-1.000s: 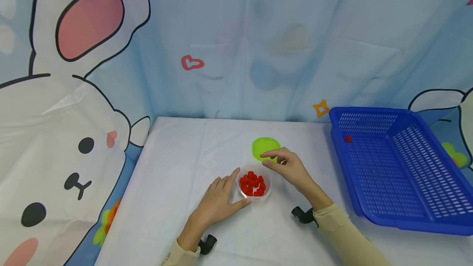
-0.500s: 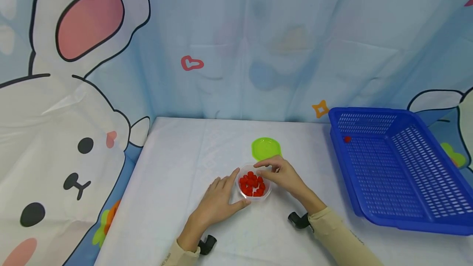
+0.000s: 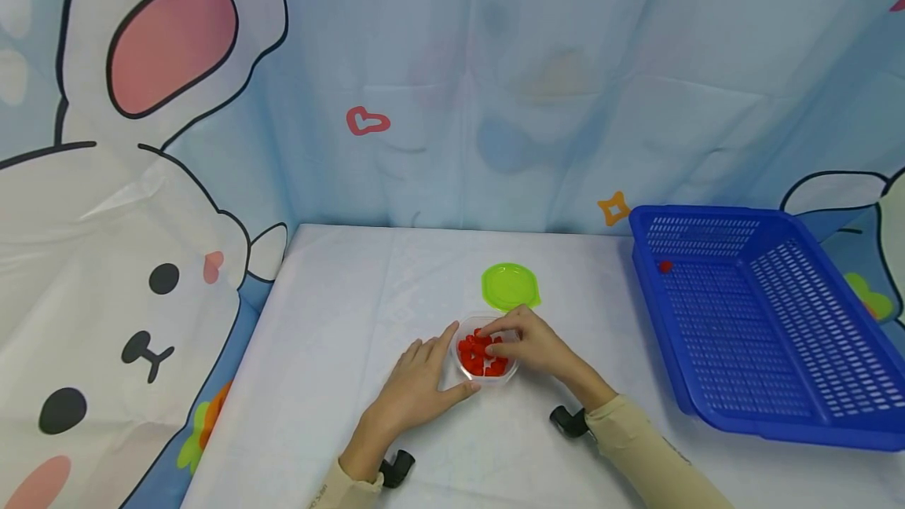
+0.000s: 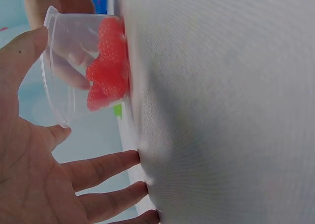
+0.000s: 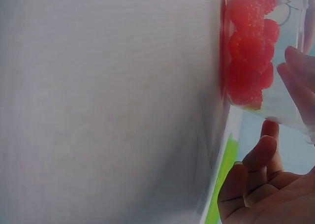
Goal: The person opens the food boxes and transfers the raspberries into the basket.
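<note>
A clear plastic tub [image 3: 463,371] stands on the white tabletop with several red raspberries [image 4: 109,74] piled on its bottom. My left hand [image 3: 413,383] steadies the tub, thumb and index finger at its rim from two sides. In the left wrist view the other fingers [image 4: 106,169] spread down to the cloth. From the right, my right hand [image 3: 526,340] reaches over the rim, thumb and index finger apart inside the tub. In the right wrist view its fingertips [image 5: 294,56] are above the raspberries [image 5: 248,49], with none between them; the remaining fingers are bent outside the wall.
Behind the tub lies a bright green lid [image 3: 511,287]. A blue plastic basket [image 3: 785,434] with slotted walls stands at the right, one red raspberry [image 3: 665,266] at its far left corner. A printed curtain [image 3: 452,100] hangs behind the table.
My right hand has moved left and down from above the lid to inside the tub. The left hand and the tub have stayed in place.
</note>
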Available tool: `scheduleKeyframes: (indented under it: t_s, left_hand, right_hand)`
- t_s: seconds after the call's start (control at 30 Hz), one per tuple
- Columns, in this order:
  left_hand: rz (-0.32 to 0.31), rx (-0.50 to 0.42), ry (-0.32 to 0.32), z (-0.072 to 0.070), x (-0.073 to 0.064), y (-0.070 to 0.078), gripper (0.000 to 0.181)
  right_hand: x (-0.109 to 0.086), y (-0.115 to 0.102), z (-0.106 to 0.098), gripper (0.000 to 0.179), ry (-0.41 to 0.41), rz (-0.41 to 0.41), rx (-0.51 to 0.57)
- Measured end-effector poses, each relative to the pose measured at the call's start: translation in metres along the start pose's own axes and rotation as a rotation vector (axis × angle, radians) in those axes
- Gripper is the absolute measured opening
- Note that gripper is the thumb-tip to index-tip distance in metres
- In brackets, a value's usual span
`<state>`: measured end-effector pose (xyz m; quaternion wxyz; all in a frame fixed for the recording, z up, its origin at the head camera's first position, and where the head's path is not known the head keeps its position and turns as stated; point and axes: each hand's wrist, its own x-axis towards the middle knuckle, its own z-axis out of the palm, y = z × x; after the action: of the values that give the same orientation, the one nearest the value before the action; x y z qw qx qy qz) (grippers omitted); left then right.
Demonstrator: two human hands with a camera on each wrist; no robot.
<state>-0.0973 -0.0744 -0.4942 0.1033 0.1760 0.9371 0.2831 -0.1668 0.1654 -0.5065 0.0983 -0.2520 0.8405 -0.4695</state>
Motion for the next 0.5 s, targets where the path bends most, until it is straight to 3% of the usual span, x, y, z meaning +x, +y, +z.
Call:
scheduleKeyframes:
  t_s: [0.5]
  left_hand:
    - [-0.008, -0.008, -0.002, 0.0, -0.001, 0.0, 0.094]
  right_hand:
    - [0.007, -0.013, -0.001, 0.024, -0.118, 0.08, -0.137]
